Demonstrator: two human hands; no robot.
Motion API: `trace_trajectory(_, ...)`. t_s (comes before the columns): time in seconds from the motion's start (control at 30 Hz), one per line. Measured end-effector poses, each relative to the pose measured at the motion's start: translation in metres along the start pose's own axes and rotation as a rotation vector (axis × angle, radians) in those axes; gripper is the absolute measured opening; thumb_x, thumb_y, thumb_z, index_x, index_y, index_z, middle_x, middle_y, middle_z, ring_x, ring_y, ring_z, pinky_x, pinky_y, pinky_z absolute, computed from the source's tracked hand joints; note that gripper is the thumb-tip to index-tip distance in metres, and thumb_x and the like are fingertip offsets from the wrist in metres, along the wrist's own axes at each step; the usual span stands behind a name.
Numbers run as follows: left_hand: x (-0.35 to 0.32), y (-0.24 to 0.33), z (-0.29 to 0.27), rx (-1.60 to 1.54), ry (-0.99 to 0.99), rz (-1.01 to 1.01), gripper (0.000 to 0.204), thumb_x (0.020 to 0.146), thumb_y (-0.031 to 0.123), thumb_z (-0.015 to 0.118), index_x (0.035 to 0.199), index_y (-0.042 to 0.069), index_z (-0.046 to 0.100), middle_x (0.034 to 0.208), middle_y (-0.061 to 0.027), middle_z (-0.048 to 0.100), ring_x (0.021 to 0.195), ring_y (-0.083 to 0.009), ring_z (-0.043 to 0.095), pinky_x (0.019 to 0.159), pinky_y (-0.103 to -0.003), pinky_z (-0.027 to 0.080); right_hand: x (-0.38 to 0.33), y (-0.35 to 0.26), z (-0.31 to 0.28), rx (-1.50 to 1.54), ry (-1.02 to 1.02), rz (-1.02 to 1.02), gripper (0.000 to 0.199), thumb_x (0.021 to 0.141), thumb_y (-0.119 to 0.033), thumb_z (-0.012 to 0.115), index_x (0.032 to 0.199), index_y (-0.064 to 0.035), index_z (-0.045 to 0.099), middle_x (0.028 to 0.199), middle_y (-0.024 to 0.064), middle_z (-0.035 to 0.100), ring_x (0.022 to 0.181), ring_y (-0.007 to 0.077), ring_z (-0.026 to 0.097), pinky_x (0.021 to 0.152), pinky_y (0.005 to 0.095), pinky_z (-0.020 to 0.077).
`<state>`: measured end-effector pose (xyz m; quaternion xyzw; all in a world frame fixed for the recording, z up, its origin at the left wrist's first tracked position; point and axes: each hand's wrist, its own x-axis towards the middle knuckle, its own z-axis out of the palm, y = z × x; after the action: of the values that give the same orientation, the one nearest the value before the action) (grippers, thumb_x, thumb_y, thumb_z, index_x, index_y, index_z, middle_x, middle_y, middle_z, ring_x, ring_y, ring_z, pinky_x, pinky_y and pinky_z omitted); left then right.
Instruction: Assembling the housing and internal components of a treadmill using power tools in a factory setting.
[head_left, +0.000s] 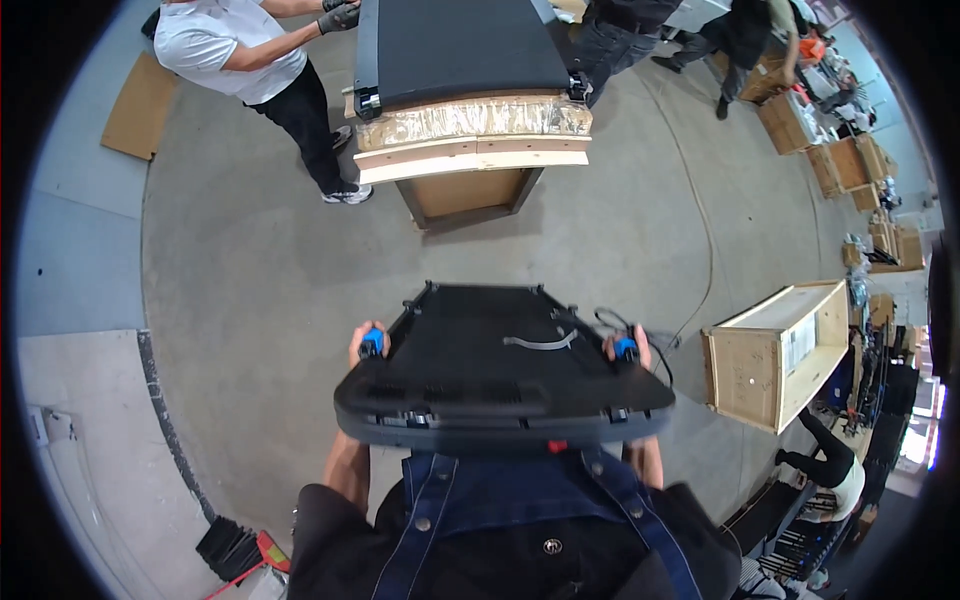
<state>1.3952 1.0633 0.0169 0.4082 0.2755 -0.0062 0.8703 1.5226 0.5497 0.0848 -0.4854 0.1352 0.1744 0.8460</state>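
In front of my body, I carry a wide black panel (pixel 450 330) with a thick rounded near edge. My left hand (pixel 357 347) is closed around its left side, beside a blue-and-black piece (pixel 373 343). At the opposite side, my right hand (pixel 642 352) grips the panel next to a matching blue piece (pixel 626 350). A grey cable (pixel 540 344) lies across the upper face. Next to my right hand hangs a looped black cable (pixel 668 372). A small red tab (pixel 557 446) shows on the near edge. Fingers beneath the panel are hidden.
Ahead, a black flat deck (pixel 465 45) rests on wrapped material and a wooden-edged stand (pixel 470 200). A person in gloves (pixel 235 50) stands at its left; others work at the right. An open wooden crate (pixel 745 375) and cardboard boxes (pixel 785 122) line the right side.
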Motion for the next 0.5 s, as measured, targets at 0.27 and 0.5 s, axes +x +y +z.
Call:
trace_trajectory(0.27, 0.107, 0.040, 0.033, -0.133, 0.161, 0.089, 0.037, 0.100, 0.044, 0.056, 0.103, 0.008, 0.064, 0.067, -0.0069, 0.063, 0.054, -0.0160, 0.058, 0.048, -0.031, 0.048, 0.221, -0.029, 0.025, -0.057, -0.049, 0.312, 0.062, 0.098, -0.065, 0.053, 0.084, -0.0063, 0.067, 0.062, 0.0087, 0.062, 0.053, 0.0177, 0.058, 0.052, 0.0310, 0.0463)
trace_trajectory(0.5, 0.193, 0.059, 0.044, -0.052, 0.121, 0.349, 0.039, 0.095, 0.044, 0.067, 0.125, 0.019, 0.065, 0.120, -0.0029, 0.071, 0.110, -0.0205, 0.067, 0.097, -0.040, 0.056, 0.264, -0.066, 0.063, -0.146, 0.301, 0.037, 0.060, 0.100, -0.062, 0.053, 0.126, -0.0087, 0.065, 0.098, 0.0010, 0.071, 0.090, 0.0155, 0.065, 0.089, 0.0302, 0.0494)
